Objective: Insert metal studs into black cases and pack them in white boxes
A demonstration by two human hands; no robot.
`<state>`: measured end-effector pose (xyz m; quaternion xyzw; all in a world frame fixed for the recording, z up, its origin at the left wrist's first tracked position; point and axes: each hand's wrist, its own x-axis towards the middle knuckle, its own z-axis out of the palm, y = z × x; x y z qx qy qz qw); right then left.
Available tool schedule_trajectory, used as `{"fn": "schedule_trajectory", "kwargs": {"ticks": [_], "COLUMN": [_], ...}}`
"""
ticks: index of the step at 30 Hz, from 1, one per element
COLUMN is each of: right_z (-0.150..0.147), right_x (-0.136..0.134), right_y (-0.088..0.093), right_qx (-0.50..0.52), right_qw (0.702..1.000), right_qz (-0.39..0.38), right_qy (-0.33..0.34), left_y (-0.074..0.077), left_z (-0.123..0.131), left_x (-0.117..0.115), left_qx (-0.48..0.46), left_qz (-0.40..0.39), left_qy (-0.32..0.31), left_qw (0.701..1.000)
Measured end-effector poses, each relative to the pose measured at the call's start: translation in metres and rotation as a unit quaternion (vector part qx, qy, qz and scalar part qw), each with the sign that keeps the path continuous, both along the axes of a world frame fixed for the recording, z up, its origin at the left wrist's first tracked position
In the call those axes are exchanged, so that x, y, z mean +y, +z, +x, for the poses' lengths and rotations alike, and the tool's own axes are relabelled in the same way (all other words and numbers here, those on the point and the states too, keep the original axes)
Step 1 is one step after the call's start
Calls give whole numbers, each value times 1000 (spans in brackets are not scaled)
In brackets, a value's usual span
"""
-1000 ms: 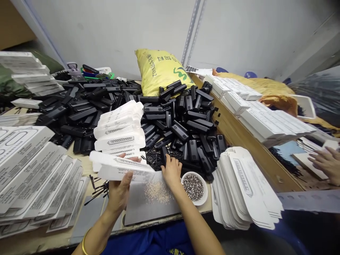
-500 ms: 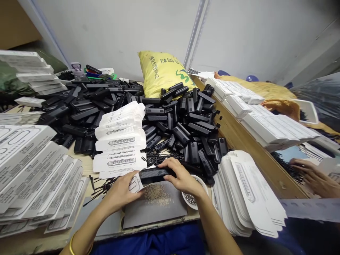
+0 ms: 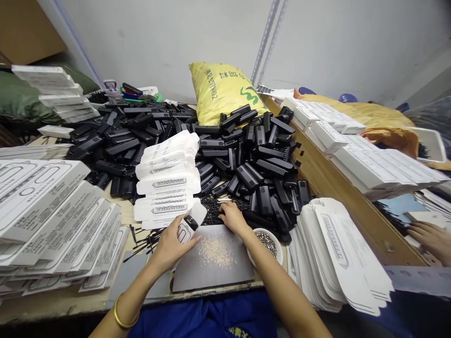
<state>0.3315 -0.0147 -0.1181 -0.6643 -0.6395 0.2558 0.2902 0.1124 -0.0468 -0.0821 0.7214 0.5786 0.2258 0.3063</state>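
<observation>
The box (image 3: 183, 233) is above the near part of the desk (image 3: 52, 307), at the left edge of the grey sheet (image 3: 211, 278), tilted, with its open end up and toward the right. The dark end of a black unit shows inside its mouth. An end flap stands out unfolded, so closure is judged outstanding on this piece.

Left hand (image 3: 169, 245): grip closed around the box, thumb on the near side, fingers behind. Right hand (image 3: 233, 218): fingers bent down into the black sticks (image 3: 211, 210) beyond the sheet. Whether its grip has hold of a stick cannot be told; the fingertips are partly hidden.

On the sheet, beige grains (image 3: 215, 252) lie loose and spread. Just right of it, a white bowl (image 3: 278, 257) contains small shiny metal bits. Further sticks lie loose near the left wrist.

Made-up boxes (image 3: 45, 220) are stacked at the left; these are judged finished, though their contents cannot be verified. Outstanding stock is considerable: flat cartons (image 3: 168, 184) fanned beyond the left hand, a second stack (image 3: 329, 244) of them right of the bowl, and a large pile of units (image 3: 121, 148) reaching to the yellow sack (image 3: 225, 94).

Past the wooden divider (image 3: 352, 211), more boxes (image 3: 369, 164) are lined up, and a co-worker's hand (image 3: 428, 239) shows at the right edge.
</observation>
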Motion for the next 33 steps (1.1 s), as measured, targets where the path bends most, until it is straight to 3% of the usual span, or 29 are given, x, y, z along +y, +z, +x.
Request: {"fn": "schedule_trajectory", "kwargs": {"ticks": [3, 7, 10, 12, 14, 16, 18, 21, 25, 30, 33], "right_z": [9, 17, 21, 18, 9, -3, -13, -16, -15, -26, -26], "right_x": [0, -5, -13, -22, -33, -45, -52, -56, -54, -57, -64], "right_y": [-15, -13, 7, 30, 54, 74, 83, 80, 73, 74, 72], "right_qx": [10, 55, 108, 207, 379, 428, 372, 191, 52, -12, 51], "right_qw": [1000, 997, 990, 970, 912, 888, 909, 961, 978, 983, 979], "right_qz": [9, 44, 68, 92, 131, 154, 177, 198, 190, 155, 165], "right_qy": [0, -29, -67, -85, -85, -70, -60, -8, 75, 95, 106], "left_y": [-1, -3, -2, 0, 2, 3, 2, -2, -9, -18, -22], "left_z": [6, 18, 26, 31, 38, 48, 56, 64, 61, 53, 50], "left_x": [0, 3, 6, 7, 6, 4, 2, 0, -1, -7, -11], "left_qx": [-27, -69, -107, -114, -121, -132, -142, -149, -151, -162, -173], "left_qz": [19, 69, 87, 96, 106, 106, 99, 90, 88, 98, 108], "left_qy": [5, -4, 10, 13, 3, -9, -16, -16, -35, -55, -59], "left_qw": [999, 995, 990, 989, 987, 986, 985, 985, 984, 980, 977]}}
